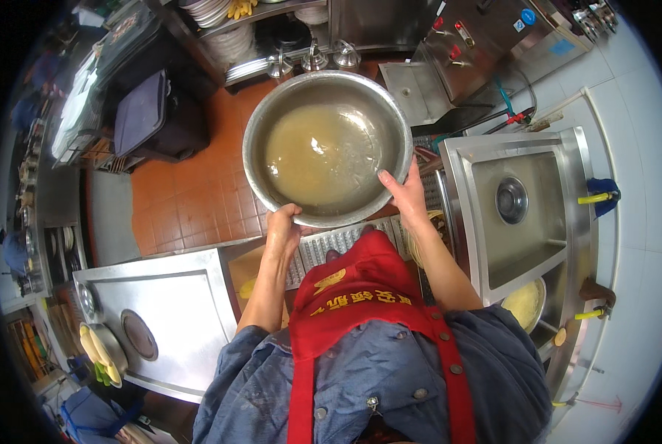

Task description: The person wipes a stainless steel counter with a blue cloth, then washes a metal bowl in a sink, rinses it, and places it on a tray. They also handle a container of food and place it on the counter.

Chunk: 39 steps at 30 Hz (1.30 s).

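Note:
A large round metal basin (328,158) is held out in front of my body, above the floor. Cloudy yellowish liquid or a wet film covers its bottom; how deep it is I cannot tell. My left hand (285,225) grips the near left part of the rim, thumb over the edge. On the near right side, my right hand (408,194) holds the rim with its thumb on the inner wall. The fingers of both hands are partly hidden under the basin. Below it, a red apron (358,277) with yellow writing covers my front.
On the right stands a steel sink (519,216) with water and a small metal bowl (512,200). A steel table (164,327) is at the left, near a basin of pale vegetables (103,355). Beyond are a dark bin (147,122), lidded metal pots (314,58) and red-brown floor tiles (197,200).

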Each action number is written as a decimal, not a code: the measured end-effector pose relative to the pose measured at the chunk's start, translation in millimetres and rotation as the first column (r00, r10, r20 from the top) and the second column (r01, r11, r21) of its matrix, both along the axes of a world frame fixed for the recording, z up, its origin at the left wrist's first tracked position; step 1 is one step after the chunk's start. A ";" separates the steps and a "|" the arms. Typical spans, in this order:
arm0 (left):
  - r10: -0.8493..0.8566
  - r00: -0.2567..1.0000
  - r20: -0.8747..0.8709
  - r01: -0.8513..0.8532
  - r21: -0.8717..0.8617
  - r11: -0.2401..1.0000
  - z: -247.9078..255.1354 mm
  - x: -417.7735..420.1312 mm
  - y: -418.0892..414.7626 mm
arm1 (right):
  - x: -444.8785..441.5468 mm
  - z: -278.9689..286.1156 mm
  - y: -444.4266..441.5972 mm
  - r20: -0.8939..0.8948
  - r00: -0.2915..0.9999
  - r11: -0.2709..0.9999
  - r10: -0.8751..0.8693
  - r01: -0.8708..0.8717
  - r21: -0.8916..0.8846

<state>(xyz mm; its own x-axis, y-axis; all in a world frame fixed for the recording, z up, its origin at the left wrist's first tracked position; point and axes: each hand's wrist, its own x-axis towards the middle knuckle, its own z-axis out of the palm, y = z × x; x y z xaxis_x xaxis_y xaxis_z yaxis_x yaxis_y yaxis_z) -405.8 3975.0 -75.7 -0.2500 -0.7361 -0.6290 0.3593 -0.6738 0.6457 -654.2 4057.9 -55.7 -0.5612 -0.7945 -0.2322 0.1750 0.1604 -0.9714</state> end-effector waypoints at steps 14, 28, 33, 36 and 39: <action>-0.050 0.999 0.004 0.050 -0.012 0.999 -8.6 -79.3 -130.7 | -63.6 -33.3 -125.6 0.556 0.827 0.993 -0.083 0.019 0.120; -0.761 0.632 0.143 0.758 0.091 0.646 -30.4 -111.7 -303.0 | -30.0 -95.6 -120.4 0.576 0.595 0.819 -0.561 0.499 0.282; -0.946 0.321 0.050 0.945 0.051 0.323 -28.5 -135.9 -368.3 | 57.5 -110.4 -107.2 0.584 0.306 0.591 -0.752 0.704 0.393; -0.956 0.241 0.170 0.959 0.108 0.261 -41.2 -149.2 -388.9 | 98.4 -102.8 -101.1 0.561 0.111 0.427 -0.820 0.772 0.471; -0.972 0.158 0.173 0.969 0.160 0.186 -65.7 -155.9 -396.4 | 148.3 -132.1 -80.9 0.585 -0.031 0.299 -0.810 0.837 0.459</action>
<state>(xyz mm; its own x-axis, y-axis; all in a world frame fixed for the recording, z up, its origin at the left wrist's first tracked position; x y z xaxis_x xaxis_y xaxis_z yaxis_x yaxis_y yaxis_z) -561.7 3578.6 -141.4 -0.6347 0.0161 -0.7726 -0.7177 -0.3828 0.5817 -506.0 3977.0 -187.8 -0.5199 0.1003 -0.8483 0.6600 -0.5833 -0.4734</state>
